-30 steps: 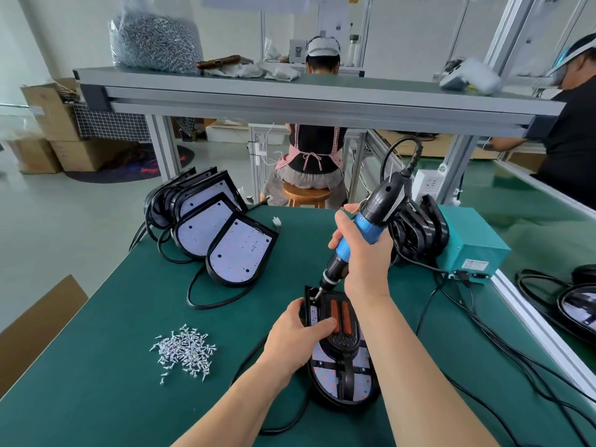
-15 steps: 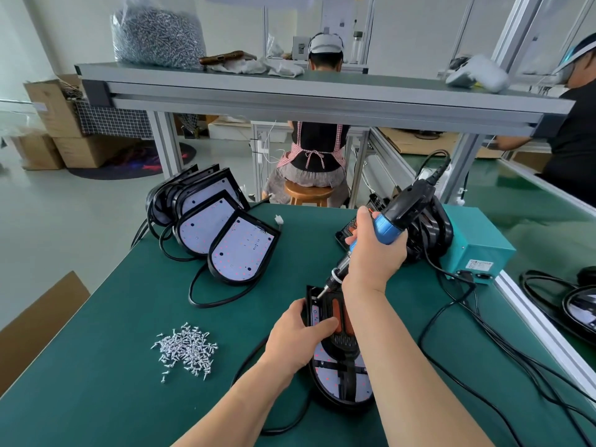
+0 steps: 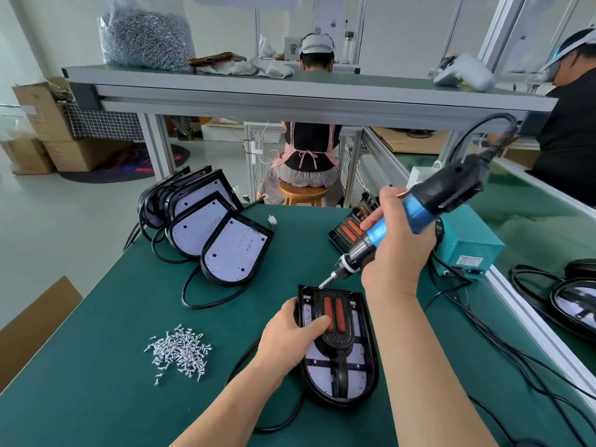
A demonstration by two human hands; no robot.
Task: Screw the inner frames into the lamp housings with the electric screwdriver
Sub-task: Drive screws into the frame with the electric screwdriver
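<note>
Lying flat near the middle of the green bench point(image 3: 96, 382), the lamp housing point(image 3: 372, 359) has its open face up, with the rounded end toward the near edge and the square end away. Its black inner frame point(image 3: 335, 341) sits inside over a pale board dotted with red, and carries two orange strips point(image 3: 333, 312) at its far end. The left hand point(image 3: 290, 337) clamps the housing from the left, fingers curled over the left rim and thumb laid across the inner frame. The right hand point(image 3: 398, 253) is closed round the blue grip of the electric screwdriver point(image 3: 429, 204), which tilts down and to the left. Its bit tip is at the far left corner of the housing — whether it sits on a screw is too small to tell.

Left of the housing, well apart, lies a loose pile of screws point(image 3: 180, 350). Farther off on the left, a row of housings point(image 3: 222, 240) leans one on another, with black cords trailing from them. Behind the right hand are more black parts with orange strips point(image 3: 350, 227), and to their right stands a teal power box point(image 3: 471, 243). Its cables point(image 3: 516, 353) run toward the near right. An upper shelf point(image 3: 290, 95) spans the far side and bears a clear bag of screws point(image 3: 145, 37). Beyond it a person point(image 3: 306, 146) sits on a wooden stool point(image 3: 301, 191), back turned. Another person point(image 3: 571, 133) stands at the far right.
</note>
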